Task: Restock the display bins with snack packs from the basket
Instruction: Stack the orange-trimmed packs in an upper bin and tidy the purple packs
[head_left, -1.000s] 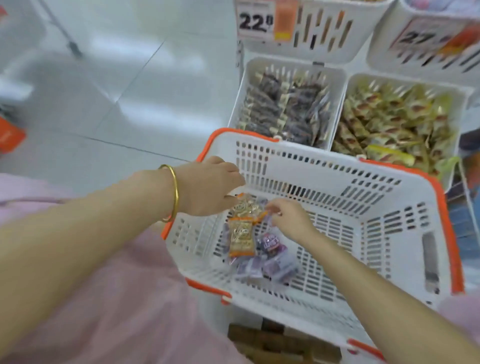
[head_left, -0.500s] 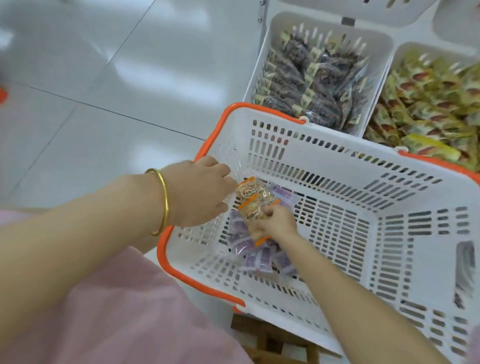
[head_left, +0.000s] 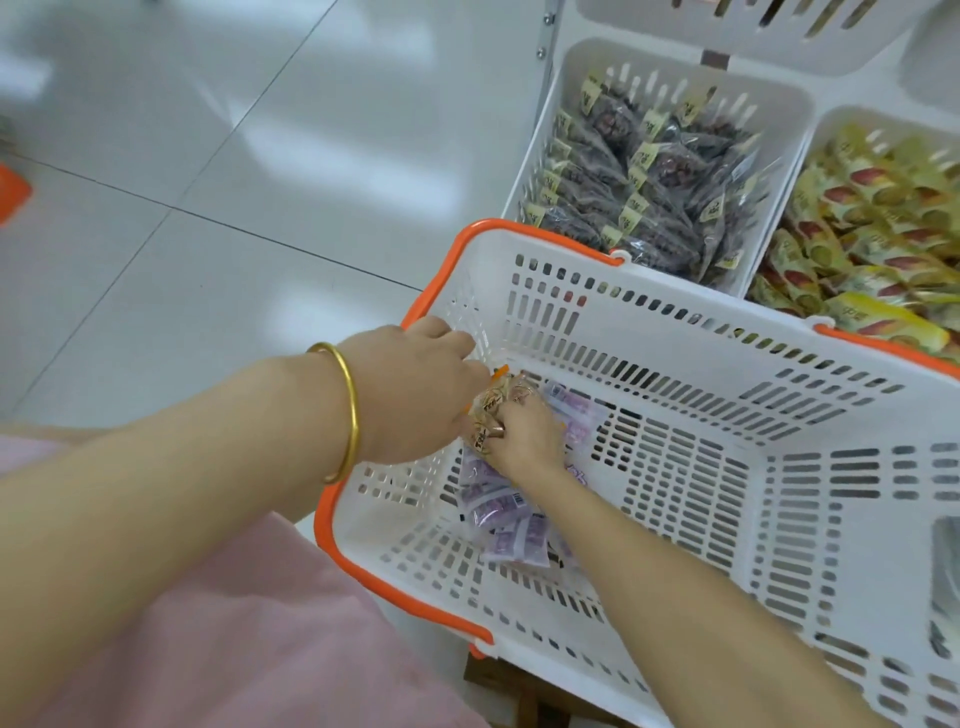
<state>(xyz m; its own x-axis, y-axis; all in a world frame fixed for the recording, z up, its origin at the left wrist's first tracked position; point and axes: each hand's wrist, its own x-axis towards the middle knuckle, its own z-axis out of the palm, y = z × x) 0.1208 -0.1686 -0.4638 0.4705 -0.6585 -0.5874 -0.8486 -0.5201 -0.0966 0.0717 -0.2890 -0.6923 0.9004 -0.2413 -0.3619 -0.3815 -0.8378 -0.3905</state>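
A white basket with an orange rim (head_left: 545, 236) stands in front of me. Clear snack packs with orange edges (head_left: 493, 397) are bunched at its left wall. My left hand (head_left: 415, 395), with a gold bangle on the wrist, reaches over the rim and grips them from the left; its fingertips are hidden. My right hand (head_left: 524, 436) lies right against it, fingers curled over the same packs. Several purple packs (head_left: 498, 512) lie on the basket floor under my right wrist. Beyond the basket are two white display bins, one with dark packs (head_left: 649, 171) and one with yellow packs (head_left: 878, 218).
More white bins (head_left: 727, 31) hang above the two filled ones. Pale floor tiles (head_left: 234, 208) spread out to the left, with an orange object (head_left: 13, 192) at the far left edge. The basket sits on a wooden stool (head_left: 524, 691). Pink cloth (head_left: 234, 623) covers the lower left.
My right hand has slid left and up over the orange-edged packs until it meets my left hand. The view has tilted down and closer to the basket.
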